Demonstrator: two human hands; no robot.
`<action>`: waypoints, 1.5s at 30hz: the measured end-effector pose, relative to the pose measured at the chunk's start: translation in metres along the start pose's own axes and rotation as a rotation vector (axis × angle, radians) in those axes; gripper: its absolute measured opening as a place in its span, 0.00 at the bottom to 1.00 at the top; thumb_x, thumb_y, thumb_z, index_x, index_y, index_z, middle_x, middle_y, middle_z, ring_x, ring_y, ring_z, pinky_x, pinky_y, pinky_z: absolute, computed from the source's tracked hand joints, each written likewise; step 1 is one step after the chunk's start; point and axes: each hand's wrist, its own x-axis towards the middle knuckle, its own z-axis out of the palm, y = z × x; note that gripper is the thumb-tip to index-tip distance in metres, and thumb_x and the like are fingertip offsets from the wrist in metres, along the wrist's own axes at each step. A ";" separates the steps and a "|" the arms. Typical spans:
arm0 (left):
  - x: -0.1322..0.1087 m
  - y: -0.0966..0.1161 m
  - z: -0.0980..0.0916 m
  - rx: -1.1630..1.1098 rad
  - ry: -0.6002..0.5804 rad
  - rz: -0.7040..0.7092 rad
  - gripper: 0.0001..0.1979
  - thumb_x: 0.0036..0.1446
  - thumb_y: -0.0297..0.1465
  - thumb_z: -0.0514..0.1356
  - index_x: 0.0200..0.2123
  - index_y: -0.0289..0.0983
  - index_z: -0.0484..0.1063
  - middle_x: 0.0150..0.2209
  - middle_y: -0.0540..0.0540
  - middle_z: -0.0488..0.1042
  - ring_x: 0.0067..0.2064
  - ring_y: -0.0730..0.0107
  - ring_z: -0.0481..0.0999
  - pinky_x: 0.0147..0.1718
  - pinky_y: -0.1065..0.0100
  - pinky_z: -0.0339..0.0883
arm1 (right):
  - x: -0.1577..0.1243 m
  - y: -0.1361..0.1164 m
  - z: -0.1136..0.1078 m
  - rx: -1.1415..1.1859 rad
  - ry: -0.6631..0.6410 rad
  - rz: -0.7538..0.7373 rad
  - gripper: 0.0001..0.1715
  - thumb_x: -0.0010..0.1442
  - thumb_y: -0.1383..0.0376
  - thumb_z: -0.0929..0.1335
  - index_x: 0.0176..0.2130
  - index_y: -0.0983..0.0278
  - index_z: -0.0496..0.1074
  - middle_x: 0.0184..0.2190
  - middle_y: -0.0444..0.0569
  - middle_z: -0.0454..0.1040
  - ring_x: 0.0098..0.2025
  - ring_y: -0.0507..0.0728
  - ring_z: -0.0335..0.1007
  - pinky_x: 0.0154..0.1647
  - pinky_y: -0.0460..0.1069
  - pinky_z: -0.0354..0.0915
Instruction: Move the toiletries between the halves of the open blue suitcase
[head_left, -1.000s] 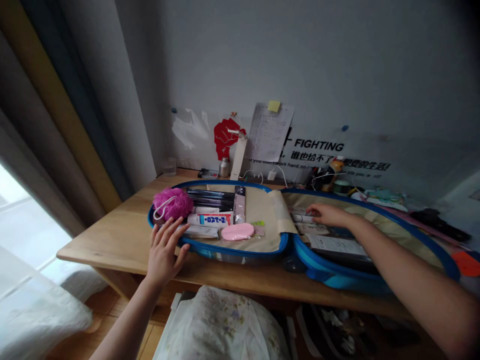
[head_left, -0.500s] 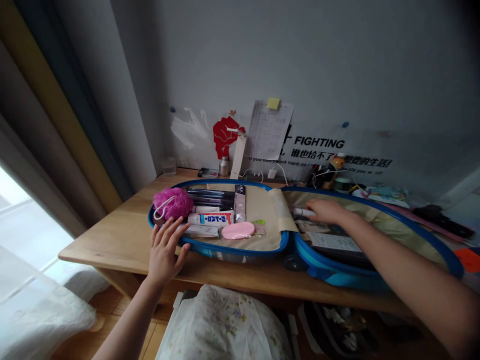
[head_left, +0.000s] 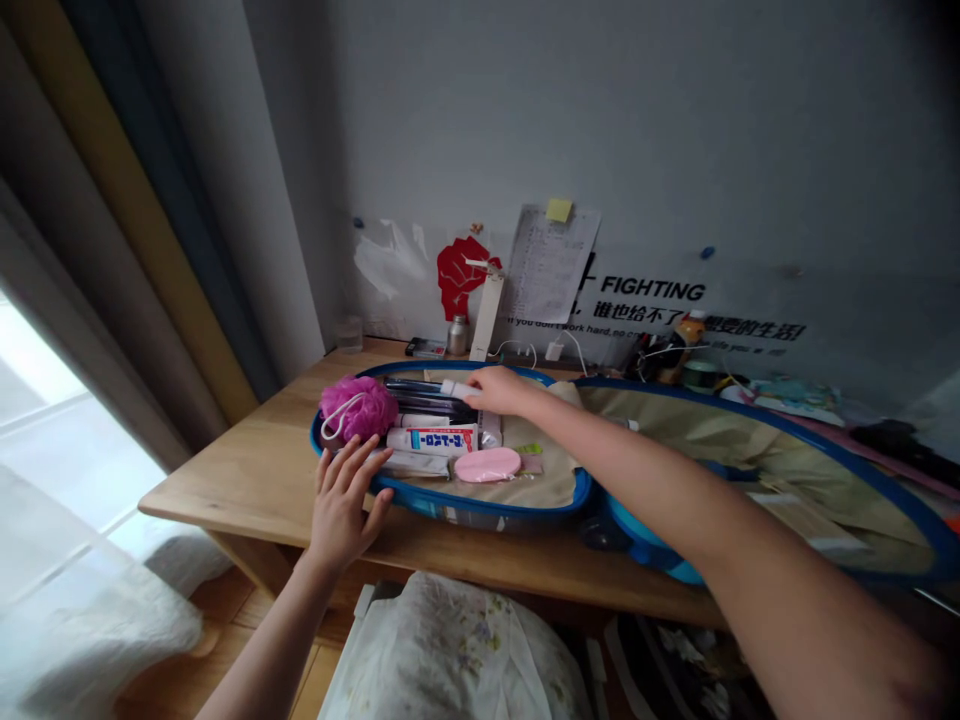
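A blue suitcase (head_left: 480,508) lies opened flat on the wooden desk, its two halves side by side. My right hand (head_left: 496,388) grips a small white tube (head_left: 457,389) above the left half. My left hand (head_left: 349,500) rests with fingers spread on the near left rim, beside a purple bath puff (head_left: 360,408). In that half lie a toothpaste tube (head_left: 433,440), a pink oval pad (head_left: 487,464), a pale slim packet (head_left: 416,464) and several dark slim items (head_left: 427,405). My right forearm hides part of the right half.
Along the wall stand a silver bottle (head_left: 457,337), a white folding lamp (head_left: 487,318), a white charger (head_left: 554,350) and an orange-capped bottle (head_left: 688,328). A cloth-covered chair (head_left: 457,650) is below the desk's front edge. Curtains (head_left: 150,240) hang on the left.
My right hand has moved left from the suitcase's right half to over the left half, carrying the white tube. My left hand stays on the rim. The view has shifted slightly.
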 end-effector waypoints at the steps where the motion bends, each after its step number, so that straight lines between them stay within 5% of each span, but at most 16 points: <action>1: 0.000 0.000 0.000 0.002 -0.001 -0.002 0.23 0.65 0.36 0.54 0.63 0.43 0.68 0.62 0.42 0.72 0.67 0.53 0.64 0.70 0.50 0.44 | 0.008 -0.012 0.007 -0.002 -0.019 -0.022 0.18 0.57 0.59 0.71 0.47 0.61 0.80 0.46 0.51 0.82 0.47 0.60 0.78 0.41 0.46 0.66; 7: 0.003 0.003 -0.002 0.009 0.006 0.009 0.22 0.66 0.35 0.54 0.61 0.42 0.69 0.61 0.41 0.73 0.66 0.54 0.65 0.69 0.51 0.45 | 0.034 -0.045 0.030 -0.012 -0.108 -0.121 0.17 0.62 0.56 0.70 0.45 0.65 0.79 0.45 0.50 0.81 0.49 0.60 0.76 0.50 0.53 0.69; 14: 0.002 0.002 -0.002 0.022 -0.005 -0.001 0.21 0.66 0.36 0.53 0.60 0.41 0.70 0.61 0.41 0.73 0.66 0.54 0.65 0.70 0.51 0.44 | 0.037 -0.045 0.041 0.025 -0.133 -0.132 0.22 0.66 0.54 0.68 0.52 0.65 0.72 0.52 0.50 0.74 0.52 0.59 0.73 0.53 0.58 0.72; 20: 0.002 0.002 -0.002 0.014 0.013 0.020 0.21 0.66 0.35 0.54 0.61 0.41 0.69 0.61 0.41 0.73 0.67 0.55 0.64 0.70 0.52 0.44 | 0.034 -0.035 0.030 0.083 -0.069 -0.113 0.16 0.66 0.56 0.68 0.48 0.64 0.75 0.48 0.50 0.78 0.49 0.55 0.75 0.53 0.56 0.71; 24: 0.001 0.002 -0.001 0.012 0.016 0.017 0.22 0.66 0.35 0.54 0.61 0.42 0.69 0.61 0.42 0.73 0.67 0.54 0.64 0.70 0.52 0.44 | 0.023 0.007 0.000 0.099 0.061 -0.016 0.11 0.66 0.63 0.67 0.44 0.62 0.79 0.44 0.47 0.82 0.46 0.52 0.77 0.49 0.46 0.67; 31: -0.001 0.000 0.001 0.000 0.019 0.019 0.23 0.66 0.35 0.54 0.62 0.43 0.68 0.61 0.43 0.73 0.67 0.55 0.64 0.70 0.51 0.43 | -0.045 0.138 -0.038 0.029 0.169 0.279 0.20 0.68 0.59 0.62 0.45 0.63 0.79 0.36 0.48 0.83 0.33 0.52 0.77 0.36 0.45 0.66; 37: 0.000 -0.001 0.001 0.004 0.038 0.050 0.22 0.66 0.34 0.55 0.63 0.42 0.66 0.61 0.41 0.72 0.68 0.54 0.63 0.70 0.52 0.43 | -0.101 0.213 -0.012 -0.096 -0.038 0.342 0.09 0.52 0.65 0.72 0.36 0.60 0.81 0.37 0.49 0.83 0.40 0.59 0.78 0.39 0.49 0.69; 41: 0.000 -0.001 0.001 0.014 0.030 0.048 0.22 0.66 0.33 0.54 0.62 0.42 0.67 0.61 0.40 0.72 0.68 0.54 0.63 0.70 0.51 0.44 | -0.111 0.232 0.013 -0.148 -0.089 0.313 0.21 0.50 0.69 0.72 0.46 0.60 0.80 0.48 0.54 0.81 0.49 0.63 0.77 0.50 0.52 0.70; 45: 0.000 0.000 0.001 0.017 0.028 0.044 0.21 0.66 0.34 0.54 0.62 0.41 0.67 0.61 0.40 0.72 0.67 0.54 0.63 0.70 0.51 0.44 | -0.108 0.242 0.028 -0.190 -0.113 0.302 0.21 0.53 0.67 0.71 0.48 0.61 0.79 0.47 0.56 0.80 0.47 0.64 0.78 0.48 0.54 0.71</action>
